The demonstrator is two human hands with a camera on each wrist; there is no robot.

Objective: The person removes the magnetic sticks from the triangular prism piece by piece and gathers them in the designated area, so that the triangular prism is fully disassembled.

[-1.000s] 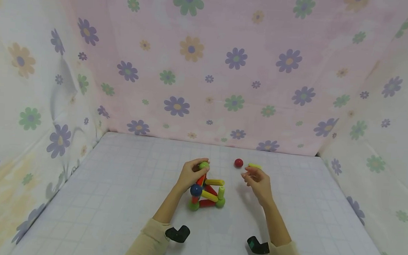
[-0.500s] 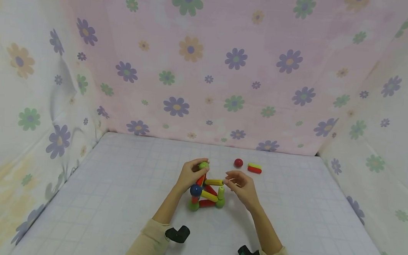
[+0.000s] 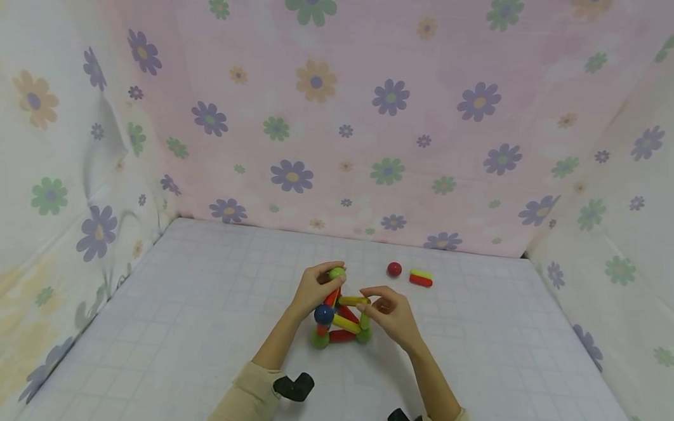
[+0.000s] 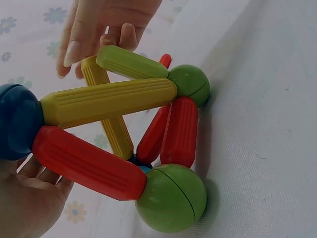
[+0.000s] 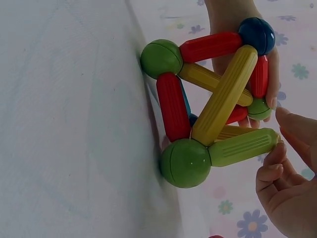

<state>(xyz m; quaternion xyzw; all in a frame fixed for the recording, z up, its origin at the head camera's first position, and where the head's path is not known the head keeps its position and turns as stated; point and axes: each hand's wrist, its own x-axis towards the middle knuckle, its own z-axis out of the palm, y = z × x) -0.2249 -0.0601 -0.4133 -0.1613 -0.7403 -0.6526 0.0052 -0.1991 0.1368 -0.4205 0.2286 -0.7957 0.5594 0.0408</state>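
We see the rod-and-ball structure (image 3: 341,317) standing near the centre of the white gridded table (image 3: 193,330), slightly toward the near edge. Our left hand (image 3: 312,289) grips its top green ball (image 3: 337,273), fingers curled round it. Our right hand (image 3: 389,315) pinches the upright light-green rod (image 5: 242,147) at its free upper end, thumb and fingertips closed on it.

Counted in the structure from the wrist views: three green balls, one blue ball (image 3: 324,313), at least three red rods, at least two yellow rods and one light-green rod; further rods behind are partly hidden.

Beyond the structure, to the far right, one loose red ball (image 3: 393,269) and one red-and-yellow rod (image 3: 421,278) lie apart from each other. Open table surface extends left, right and near. Flowered cloth walls (image 3: 342,109) close the far, left and right edges.
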